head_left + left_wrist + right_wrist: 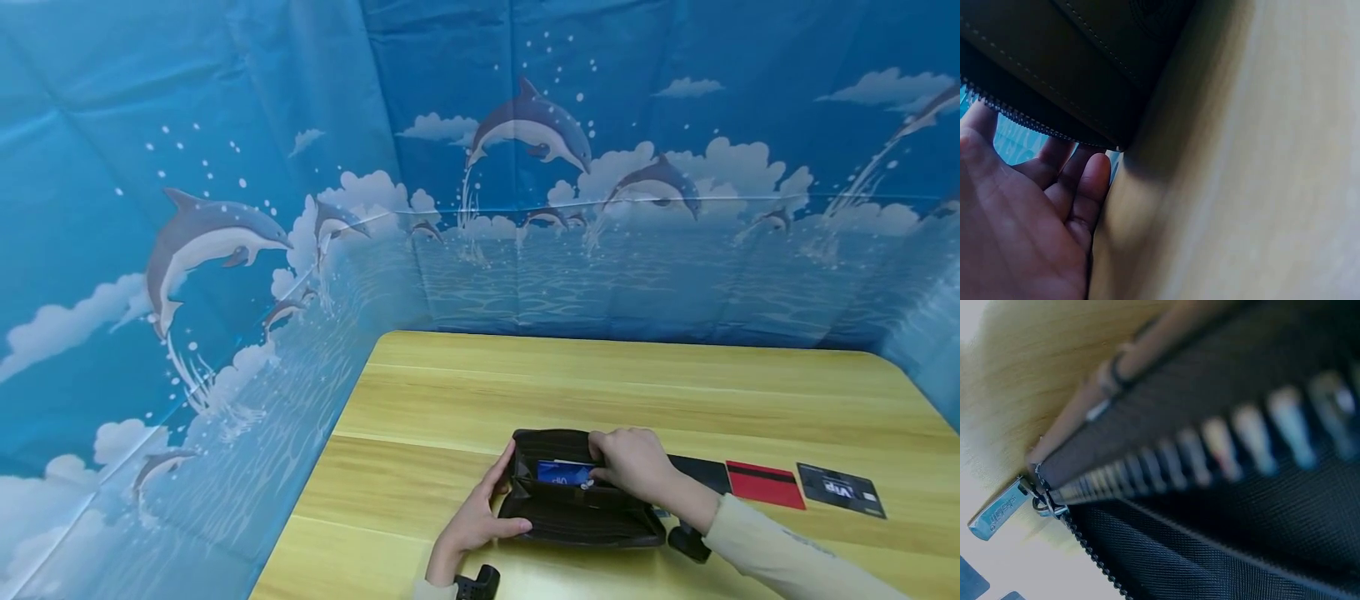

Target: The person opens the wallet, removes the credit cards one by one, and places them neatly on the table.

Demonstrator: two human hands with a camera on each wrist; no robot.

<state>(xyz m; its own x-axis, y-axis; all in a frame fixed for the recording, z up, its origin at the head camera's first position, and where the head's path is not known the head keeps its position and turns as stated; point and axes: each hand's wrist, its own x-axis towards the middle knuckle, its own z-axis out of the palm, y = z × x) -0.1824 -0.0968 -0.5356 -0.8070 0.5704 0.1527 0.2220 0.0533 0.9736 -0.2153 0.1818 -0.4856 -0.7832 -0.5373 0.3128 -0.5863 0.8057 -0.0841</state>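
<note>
At the counter's (465,392) near edge, your left hand (480,517) grips the open wallet's (577,521) end while your right hand (633,462) seemingly pinches a blue card (562,473) half inside it. Three cards (765,483) lie beside it, not yet stowed.

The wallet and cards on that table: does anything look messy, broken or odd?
Nothing stands out. The dark wallet lies open on the wooden table, left hand holding its end, right hand at a blue card inside. The red card and black card lie flat in a row.
</note>
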